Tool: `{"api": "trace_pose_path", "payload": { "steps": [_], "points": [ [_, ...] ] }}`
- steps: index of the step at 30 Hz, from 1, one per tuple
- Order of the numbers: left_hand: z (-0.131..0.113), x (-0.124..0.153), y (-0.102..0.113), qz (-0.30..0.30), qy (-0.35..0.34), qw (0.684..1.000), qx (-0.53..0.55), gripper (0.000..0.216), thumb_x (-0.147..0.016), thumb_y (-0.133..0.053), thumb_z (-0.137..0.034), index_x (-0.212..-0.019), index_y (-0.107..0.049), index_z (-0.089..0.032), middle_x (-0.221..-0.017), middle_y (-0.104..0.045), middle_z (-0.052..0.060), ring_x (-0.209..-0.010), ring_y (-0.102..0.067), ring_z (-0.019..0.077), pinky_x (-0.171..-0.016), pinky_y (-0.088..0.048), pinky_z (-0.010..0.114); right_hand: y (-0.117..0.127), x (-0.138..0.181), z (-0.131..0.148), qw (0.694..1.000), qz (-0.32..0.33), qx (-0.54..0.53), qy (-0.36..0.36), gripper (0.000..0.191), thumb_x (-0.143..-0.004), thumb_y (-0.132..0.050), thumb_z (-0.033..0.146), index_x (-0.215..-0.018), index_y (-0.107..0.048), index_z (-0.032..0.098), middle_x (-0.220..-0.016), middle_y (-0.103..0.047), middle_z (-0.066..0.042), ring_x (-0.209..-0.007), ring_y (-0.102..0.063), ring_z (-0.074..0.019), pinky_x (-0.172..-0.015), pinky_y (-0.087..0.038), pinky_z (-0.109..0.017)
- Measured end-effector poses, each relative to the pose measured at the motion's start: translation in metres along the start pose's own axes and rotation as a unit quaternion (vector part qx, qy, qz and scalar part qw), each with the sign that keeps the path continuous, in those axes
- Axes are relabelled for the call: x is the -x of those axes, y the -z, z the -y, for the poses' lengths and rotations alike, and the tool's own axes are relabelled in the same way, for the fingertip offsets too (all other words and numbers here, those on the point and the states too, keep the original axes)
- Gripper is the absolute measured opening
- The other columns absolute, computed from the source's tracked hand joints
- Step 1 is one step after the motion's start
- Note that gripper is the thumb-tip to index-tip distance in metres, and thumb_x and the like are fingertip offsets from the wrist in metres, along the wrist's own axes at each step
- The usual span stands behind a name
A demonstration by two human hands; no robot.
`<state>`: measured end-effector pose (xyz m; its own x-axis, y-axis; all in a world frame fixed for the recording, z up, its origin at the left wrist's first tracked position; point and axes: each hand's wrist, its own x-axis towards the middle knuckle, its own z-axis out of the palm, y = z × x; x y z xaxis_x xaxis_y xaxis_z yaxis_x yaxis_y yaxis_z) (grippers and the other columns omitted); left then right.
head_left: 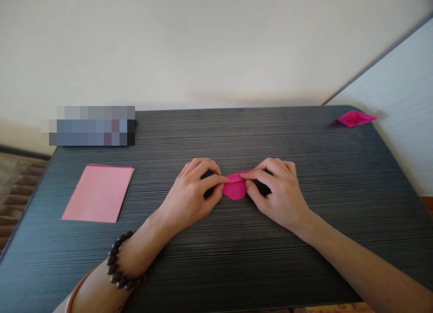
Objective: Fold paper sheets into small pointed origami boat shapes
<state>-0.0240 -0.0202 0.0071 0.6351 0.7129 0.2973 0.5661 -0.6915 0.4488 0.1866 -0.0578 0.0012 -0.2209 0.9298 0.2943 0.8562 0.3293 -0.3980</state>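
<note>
bead bracelet (pixel 122 264) on the left wrist, nearest the camera. left hand (pixel 192 191) and right hand (pixel 275 191) meet mid-table, fingertips of both pinching the folded magenta paper (pixel 236 187) from either side, paper flat on the dark table (pixel 237 259). left of the grip, well apart: pink paper sheets (pixel 99 193). far right beyond the grip, at the table corner: a finished magenta fold (pixel 355 118).

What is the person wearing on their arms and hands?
Both forearms are bare, with no sleeves showing. The left wrist carries a bracelet of dark round beads, with a thin pale bangle just behind it. The left hand and right hand show no rings or gloves.
</note>
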Motion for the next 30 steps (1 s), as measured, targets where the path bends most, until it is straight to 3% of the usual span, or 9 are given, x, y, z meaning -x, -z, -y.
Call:
{"api": "trace_pose_path", "payload": {
  "steps": [8,16,30],
  "points": [
    [-0.004,-0.002,-0.003,0.000,0.032,0.999,0.018,0.013,-0.082,-0.058,-0.018,-0.086,-0.070,-0.022,-0.091,-0.061,0.005,-0.093,-0.051,0.0199,-0.085,-0.043,0.039,-0.002,-0.005,0.003,0.998,0.018,-0.055,-0.037,0.015,-0.088,-0.055,0.030,-0.080,-0.066,0.023,-0.079,-0.063,-0.001,-0.078,-0.052,-0.0168,-0.074,-0.029,-0.035],
    [-0.004,-0.006,-0.001,0.018,0.063,0.997,0.028,0.013,-0.085,-0.058,-0.025,-0.080,-0.070,-0.022,-0.084,-0.061,0.003,-0.088,-0.050,0.0186,-0.083,-0.039,0.038,-0.004,-0.006,0.001,0.997,0.041,-0.044,-0.041,0.008,-0.085,-0.060,0.029,-0.080,-0.064,0.024,-0.081,-0.063,0.001,-0.080,-0.051,-0.0176,-0.073,-0.027,-0.035],
    [-0.013,-0.014,-0.014,-0.027,0.166,0.985,-0.024,0.011,-0.077,-0.065,-0.033,-0.082,-0.065,-0.023,-0.086,-0.060,0.002,-0.095,-0.046,0.0241,-0.091,-0.032,0.048,-0.006,-0.006,0.000,0.998,0.045,-0.037,-0.027,0.010,-0.086,-0.057,0.031,-0.081,-0.062,0.023,-0.081,-0.062,-0.001,-0.080,-0.049,-0.0186,-0.072,-0.028,-0.034]
  ]
}}
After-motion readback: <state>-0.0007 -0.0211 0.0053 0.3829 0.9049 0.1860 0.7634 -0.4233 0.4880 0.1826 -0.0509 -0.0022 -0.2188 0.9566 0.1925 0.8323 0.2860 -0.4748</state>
